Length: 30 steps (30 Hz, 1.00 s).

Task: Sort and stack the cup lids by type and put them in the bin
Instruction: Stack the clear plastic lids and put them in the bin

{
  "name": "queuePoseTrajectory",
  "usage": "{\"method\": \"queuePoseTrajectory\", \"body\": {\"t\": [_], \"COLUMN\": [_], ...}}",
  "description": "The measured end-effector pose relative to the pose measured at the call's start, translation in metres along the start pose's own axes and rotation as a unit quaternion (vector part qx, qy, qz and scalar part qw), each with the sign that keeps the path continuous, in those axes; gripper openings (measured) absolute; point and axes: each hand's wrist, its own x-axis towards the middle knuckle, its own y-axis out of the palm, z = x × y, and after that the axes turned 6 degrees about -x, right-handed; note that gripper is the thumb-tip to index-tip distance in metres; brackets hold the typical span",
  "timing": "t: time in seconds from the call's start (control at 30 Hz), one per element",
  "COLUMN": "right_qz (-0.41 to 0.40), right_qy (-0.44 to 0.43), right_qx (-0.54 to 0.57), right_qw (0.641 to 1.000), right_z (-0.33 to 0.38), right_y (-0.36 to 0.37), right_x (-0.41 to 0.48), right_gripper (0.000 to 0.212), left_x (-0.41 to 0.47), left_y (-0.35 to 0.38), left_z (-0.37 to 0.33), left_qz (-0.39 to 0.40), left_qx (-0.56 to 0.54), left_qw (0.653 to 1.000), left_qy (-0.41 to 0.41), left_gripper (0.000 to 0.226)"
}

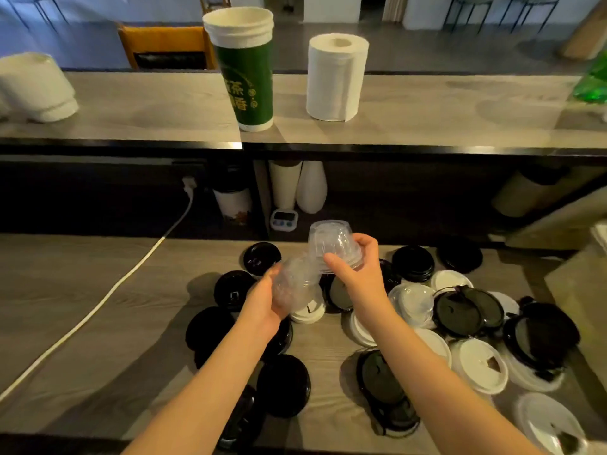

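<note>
My left hand (262, 302) grips a clear domed lid (294, 284) above the counter. My right hand (358, 262) holds a second clear domed lid (331, 244), or a short stack of them, tilted just up and right of the first; the two nearly touch. Below lie scattered lids: black flat lids (284, 384) to the left and front, white lids (479, 364) and another clear lid (412, 302) to the right. No bin is in view.
A white cable (108, 293) crosses the wooden counter (82, 323) on the left. On the raised shelf stand a stack of green cups (248, 73), a paper towel roll (335, 77) and white bowls (36, 87). A small timer (284, 220) sits under the shelf.
</note>
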Motion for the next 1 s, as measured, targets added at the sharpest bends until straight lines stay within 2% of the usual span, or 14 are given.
{"method": "queuePoseTrajectory", "body": {"t": [0.2, 0.27, 0.4, 0.5, 0.6, 0.7, 0.8, 1.0], "right_qz": [-0.030, -0.048, -0.092, -0.071, -0.065, -0.036, -0.015, 0.033], "right_qy": [-0.049, -0.068, -0.090, -0.097, -0.080, -0.061, -0.048, -0.019], "right_qx": [-0.034, -0.050, -0.068, -0.134, -0.170, -0.199, -0.219, -0.210], "right_qw": [0.998, 0.995, 0.989, 0.984, 0.980, 0.977, 0.974, 0.977], "right_z": [-0.007, -0.007, -0.005, -0.005, -0.010, -0.014, -0.014, -0.007], "right_y": [-0.021, -0.032, -0.051, -0.064, -0.081, -0.101, -0.119, -0.156], "right_x": [-0.025, -0.032, -0.041, -0.046, -0.052, -0.056, -0.057, -0.052], "right_gripper": [0.062, 0.063, 0.063, 0.069, 0.072, 0.075, 0.073, 0.077], "left_x": [-0.013, -0.016, -0.035, -0.045, -0.045, -0.049, -0.052, -0.060], "left_y": [0.028, 0.031, 0.054, 0.066, 0.068, 0.076, 0.083, 0.109], "left_z": [0.029, 0.040, 0.057, 0.068, 0.078, 0.085, 0.092, 0.109], "left_qz": [0.006, 0.021, 0.081, 0.108, 0.099, 0.096, 0.135, 0.172], "left_qx": [0.026, 0.007, 0.044, 0.038, 0.027, 0.016, 0.022, 0.070], "left_qw": [0.998, 0.998, 0.991, 0.988, 0.989, 0.990, 0.986, 0.982], "left_qy": [-0.051, -0.055, -0.098, -0.107, -0.106, -0.104, -0.091, -0.039], "left_gripper": [0.028, 0.027, 0.039, 0.037, 0.034, 0.040, 0.046, 0.023]}}
